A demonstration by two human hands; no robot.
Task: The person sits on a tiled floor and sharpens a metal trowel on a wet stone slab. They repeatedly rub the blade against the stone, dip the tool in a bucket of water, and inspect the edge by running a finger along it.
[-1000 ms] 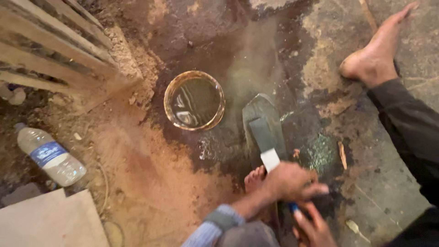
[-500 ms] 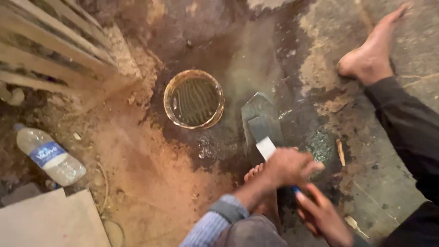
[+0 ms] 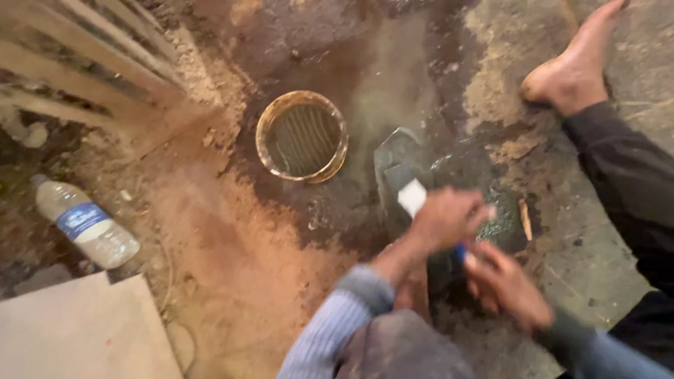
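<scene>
Down on wet, sandy ground (image 3: pixel 232 281) beside a round bowl (image 3: pixel 302 137) — left hand (image 3: pixel 449 219) clenched on a white piece (image 3: pixel 412 196), right hand (image 3: pixel 507 286) fingers curled round a blue handle (image 3: pixel 460 254).

round bowl (image 3: pixel 302 137) left of stone slab (image 3: pixel 397 165), bottle (image 3: pixel 88 224) far left

Around the two hands, the left hand (image 3: pixel 449 219) and the right hand (image 3: pixel 507 284), the room is narrow: the flat grey stone (image 3: pixel 400 172) lies just ahead, and a dark-sleeved leg with a bare foot (image 3: pixel 572 74) closes the right side. To the upper left the round bowl (image 3: pixel 302 137) stands on the wet ground. Further left, the reddish dirt is open until the plastic bottle (image 3: pixel 86 226), the pale slab (image 3: pixel 77 333) and the wooden pallet (image 3: pixel 84 63).
</scene>
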